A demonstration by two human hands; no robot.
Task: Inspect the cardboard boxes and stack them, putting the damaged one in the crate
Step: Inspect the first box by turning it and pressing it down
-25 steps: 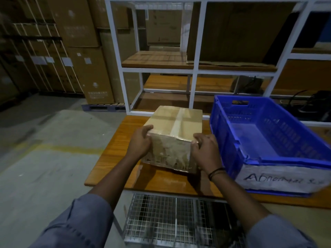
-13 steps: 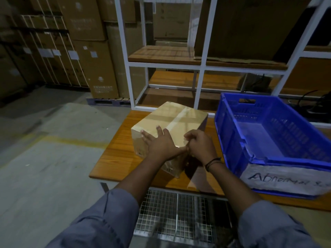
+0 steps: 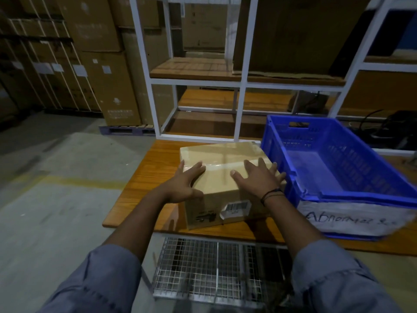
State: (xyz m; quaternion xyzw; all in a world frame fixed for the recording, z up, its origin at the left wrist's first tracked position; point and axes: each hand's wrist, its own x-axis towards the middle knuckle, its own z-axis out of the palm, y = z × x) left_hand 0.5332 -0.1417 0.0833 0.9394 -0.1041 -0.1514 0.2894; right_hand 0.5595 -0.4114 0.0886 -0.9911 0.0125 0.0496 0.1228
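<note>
A taped brown cardboard box (image 3: 222, 162) lies on the wooden table (image 3: 144, 184), its near side showing a barcode label (image 3: 237, 207). My left hand (image 3: 186, 182) grips the box's left top edge, fingers spread over the top and thumb down the side. My right hand (image 3: 257, 177) lies flat on the right part of the top, fingers apart. A blue plastic crate (image 3: 338, 168) stands just right of the box, with nothing inside and a white "Abnormal" label (image 3: 352, 219) on its front.
A white metal shelf frame (image 3: 242, 84) with wooden boards rises behind the table. Large stacked cartons (image 3: 99, 64) on a pallet stand at the back left. A wire mesh basket (image 3: 214, 267) sits below the table's near edge. Concrete floor lies to the left.
The box has been turned on the table, so the barcode side now faces me. Both hands shifted from the box's sides to its top.
</note>
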